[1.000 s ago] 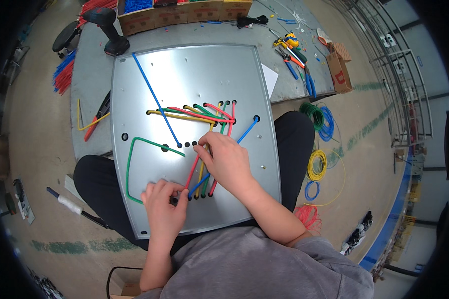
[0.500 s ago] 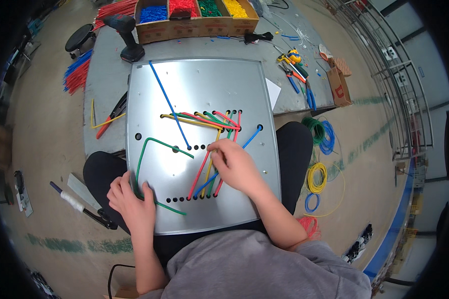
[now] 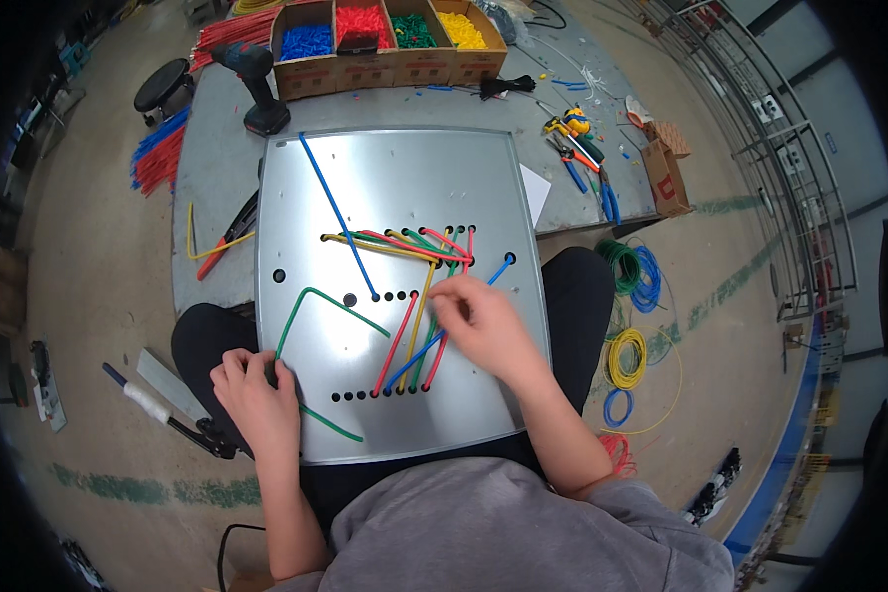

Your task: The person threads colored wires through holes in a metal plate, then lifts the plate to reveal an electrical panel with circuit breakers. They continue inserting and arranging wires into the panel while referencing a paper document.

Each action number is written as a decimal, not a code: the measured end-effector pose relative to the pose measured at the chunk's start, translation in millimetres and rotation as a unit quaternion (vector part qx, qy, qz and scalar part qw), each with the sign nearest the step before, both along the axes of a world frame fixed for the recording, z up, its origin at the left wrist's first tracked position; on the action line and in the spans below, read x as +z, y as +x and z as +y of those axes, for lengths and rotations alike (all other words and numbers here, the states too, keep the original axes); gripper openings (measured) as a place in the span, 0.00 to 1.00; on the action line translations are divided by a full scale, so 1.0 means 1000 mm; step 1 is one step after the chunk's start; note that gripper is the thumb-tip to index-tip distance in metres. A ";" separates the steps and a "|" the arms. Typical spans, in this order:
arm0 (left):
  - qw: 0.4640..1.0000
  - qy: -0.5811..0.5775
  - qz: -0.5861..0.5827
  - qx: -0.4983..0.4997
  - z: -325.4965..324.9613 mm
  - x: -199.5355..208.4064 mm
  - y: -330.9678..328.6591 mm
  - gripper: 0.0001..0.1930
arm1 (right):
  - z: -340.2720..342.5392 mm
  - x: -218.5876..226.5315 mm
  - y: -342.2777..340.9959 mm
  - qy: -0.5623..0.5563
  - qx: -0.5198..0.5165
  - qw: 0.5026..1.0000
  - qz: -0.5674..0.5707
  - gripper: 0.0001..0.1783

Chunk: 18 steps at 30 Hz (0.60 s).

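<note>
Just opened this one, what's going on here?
A seated person has a grey metal panel on their lap, laced with coloured wires. Their left hand grips a bent green wire near the panel's left edge. Their right hand is over the wires, just right of a red wire; whether it touches any is unclear.

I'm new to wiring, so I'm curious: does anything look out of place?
Blue bits lie on the bench outside the box, as if dropped. The green wire by the left hand has both ends loose on the panel, while several others enter holes.
</note>
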<state>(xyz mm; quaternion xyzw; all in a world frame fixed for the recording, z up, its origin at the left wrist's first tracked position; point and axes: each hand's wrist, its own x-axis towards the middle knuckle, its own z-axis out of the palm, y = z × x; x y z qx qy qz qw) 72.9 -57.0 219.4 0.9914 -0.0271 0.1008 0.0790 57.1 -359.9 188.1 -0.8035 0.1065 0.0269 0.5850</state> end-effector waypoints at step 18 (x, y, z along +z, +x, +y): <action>0.647 -0.747 0.147 -0.053 -0.019 0.030 -0.040 0.15 | 0.024 0.014 0.038 -0.097 0.143 0.973 -0.150 0.09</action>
